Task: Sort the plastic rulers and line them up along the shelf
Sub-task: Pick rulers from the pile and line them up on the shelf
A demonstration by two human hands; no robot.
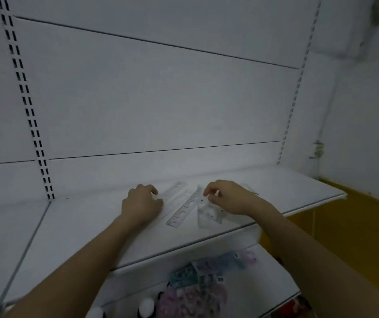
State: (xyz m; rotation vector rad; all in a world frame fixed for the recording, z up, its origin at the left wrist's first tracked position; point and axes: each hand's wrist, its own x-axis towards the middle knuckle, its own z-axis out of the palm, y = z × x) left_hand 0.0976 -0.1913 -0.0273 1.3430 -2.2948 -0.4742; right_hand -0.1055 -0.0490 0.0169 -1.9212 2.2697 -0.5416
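Observation:
Several clear plastic rulers lie on the white shelf [74,228]. A straight ruler [184,208] runs diagonally between my hands. A second clear ruler [174,191] lies further back, beside my left hand [141,203], whose curled fingers rest at its near end. A clear triangular ruler [208,214] lies under my right hand [226,196], whose fingertips pinch its upper part. Another clear piece [249,188] peeks out behind my right hand, too faint to identify.
The white back panel [161,99] with slotted uprights rises behind the shelf. A lower shelf [264,283] holds colourful packets [207,276] and white bottle caps [146,306]. A yellow wall [344,226] stands at the right.

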